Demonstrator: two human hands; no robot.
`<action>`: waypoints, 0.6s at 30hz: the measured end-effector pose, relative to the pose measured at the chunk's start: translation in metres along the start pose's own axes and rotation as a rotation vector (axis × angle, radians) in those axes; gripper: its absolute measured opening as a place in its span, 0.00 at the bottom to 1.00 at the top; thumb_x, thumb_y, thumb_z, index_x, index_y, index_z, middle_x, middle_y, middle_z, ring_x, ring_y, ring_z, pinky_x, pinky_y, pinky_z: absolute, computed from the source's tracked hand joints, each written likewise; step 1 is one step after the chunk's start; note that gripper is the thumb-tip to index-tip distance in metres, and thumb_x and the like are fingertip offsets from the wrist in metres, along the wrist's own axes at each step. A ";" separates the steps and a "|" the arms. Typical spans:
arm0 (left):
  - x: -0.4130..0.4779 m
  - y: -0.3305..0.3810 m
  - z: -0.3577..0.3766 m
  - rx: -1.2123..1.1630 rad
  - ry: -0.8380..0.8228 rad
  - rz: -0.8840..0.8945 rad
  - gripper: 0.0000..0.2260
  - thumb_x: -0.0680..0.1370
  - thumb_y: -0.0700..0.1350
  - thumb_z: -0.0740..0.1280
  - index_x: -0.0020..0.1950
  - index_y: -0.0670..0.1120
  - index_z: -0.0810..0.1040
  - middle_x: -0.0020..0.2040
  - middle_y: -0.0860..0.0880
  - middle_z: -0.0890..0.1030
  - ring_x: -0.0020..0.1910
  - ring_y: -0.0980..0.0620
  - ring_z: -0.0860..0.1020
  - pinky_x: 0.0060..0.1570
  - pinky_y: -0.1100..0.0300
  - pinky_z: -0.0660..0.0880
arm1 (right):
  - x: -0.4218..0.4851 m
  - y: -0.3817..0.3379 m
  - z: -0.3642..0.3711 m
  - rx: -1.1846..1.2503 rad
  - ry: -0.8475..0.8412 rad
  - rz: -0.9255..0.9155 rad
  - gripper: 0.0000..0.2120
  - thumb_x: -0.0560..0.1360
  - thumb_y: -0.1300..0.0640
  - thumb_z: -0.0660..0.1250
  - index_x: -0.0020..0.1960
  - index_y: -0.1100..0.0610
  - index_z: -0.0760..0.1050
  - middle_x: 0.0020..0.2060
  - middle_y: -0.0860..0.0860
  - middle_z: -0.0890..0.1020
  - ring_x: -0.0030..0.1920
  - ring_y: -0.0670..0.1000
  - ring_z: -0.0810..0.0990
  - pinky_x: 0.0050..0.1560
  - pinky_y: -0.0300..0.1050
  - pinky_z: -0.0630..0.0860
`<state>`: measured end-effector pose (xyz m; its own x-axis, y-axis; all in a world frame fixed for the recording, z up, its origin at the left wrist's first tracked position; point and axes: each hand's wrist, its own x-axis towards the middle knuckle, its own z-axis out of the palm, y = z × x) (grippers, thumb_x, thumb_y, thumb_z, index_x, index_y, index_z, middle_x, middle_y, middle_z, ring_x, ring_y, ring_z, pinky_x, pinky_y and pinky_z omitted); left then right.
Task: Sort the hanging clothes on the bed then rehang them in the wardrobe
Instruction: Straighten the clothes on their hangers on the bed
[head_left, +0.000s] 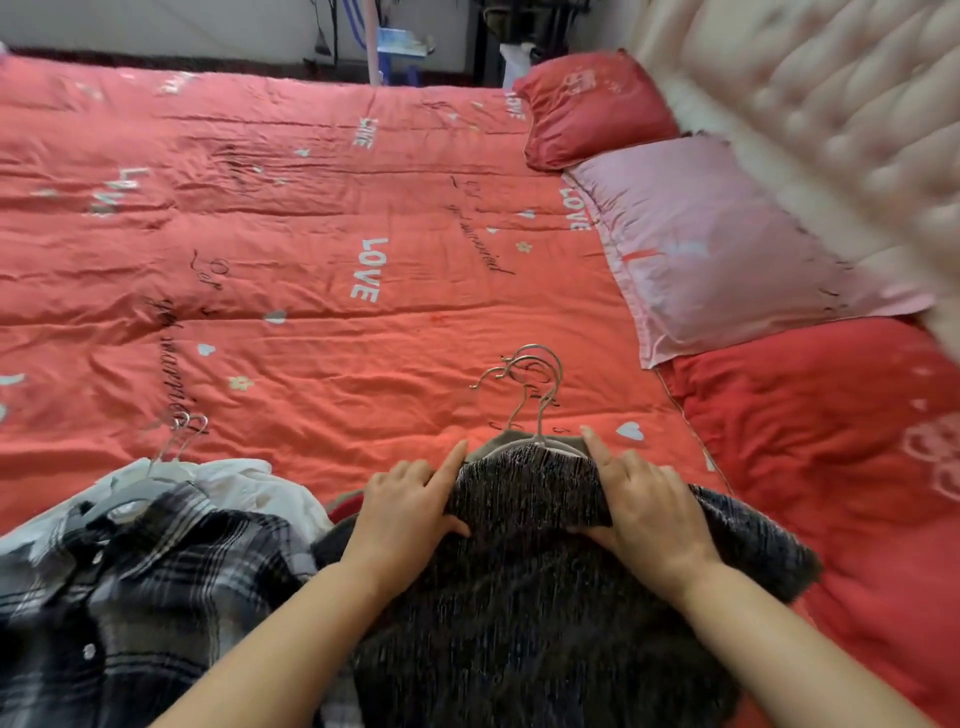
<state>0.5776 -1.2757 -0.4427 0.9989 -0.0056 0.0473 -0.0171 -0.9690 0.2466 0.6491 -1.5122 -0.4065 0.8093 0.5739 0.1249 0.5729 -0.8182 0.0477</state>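
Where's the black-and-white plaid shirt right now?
The plaid shirt lies at the head view's lower left on the red quilt, partly over a white garment, just left of the dark knit top.

Sweater (524, 571) on bed (311, 234), shirt (130, 571) left of it, pillows (717, 244) behind right.

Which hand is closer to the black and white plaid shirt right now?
Left. The left hand grips one shoulder of the dark knit sweater, just beside the plaid shirt. The right hand grips the other shoulder, farther away.
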 end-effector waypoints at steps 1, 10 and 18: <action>0.000 0.007 -0.014 -0.014 0.021 0.026 0.46 0.51 0.56 0.81 0.65 0.46 0.71 0.33 0.48 0.77 0.31 0.45 0.78 0.26 0.53 0.74 | -0.004 0.002 -0.018 -0.008 0.006 0.009 0.57 0.46 0.40 0.81 0.67 0.60 0.64 0.34 0.54 0.77 0.29 0.55 0.76 0.28 0.45 0.73; -0.002 0.087 -0.189 -0.058 0.211 0.208 0.35 0.74 0.57 0.65 0.76 0.52 0.54 0.55 0.45 0.75 0.55 0.42 0.74 0.51 0.54 0.69 | -0.044 0.017 -0.208 -0.064 0.222 0.132 0.50 0.52 0.41 0.79 0.67 0.59 0.65 0.34 0.55 0.76 0.29 0.57 0.75 0.28 0.48 0.72; -0.070 0.087 -0.346 -0.012 0.422 0.322 0.34 0.76 0.60 0.60 0.76 0.57 0.46 0.58 0.50 0.72 0.59 0.48 0.70 0.53 0.57 0.64 | -0.081 -0.048 -0.357 -0.130 0.425 0.143 0.50 0.54 0.38 0.76 0.69 0.57 0.62 0.39 0.57 0.78 0.34 0.60 0.79 0.33 0.52 0.75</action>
<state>0.4904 -1.2744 -0.0893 0.8382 -0.2003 0.5072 -0.3229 -0.9318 0.1658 0.5100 -1.5311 -0.0650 0.7387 0.4129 0.5329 0.4167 -0.9010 0.1204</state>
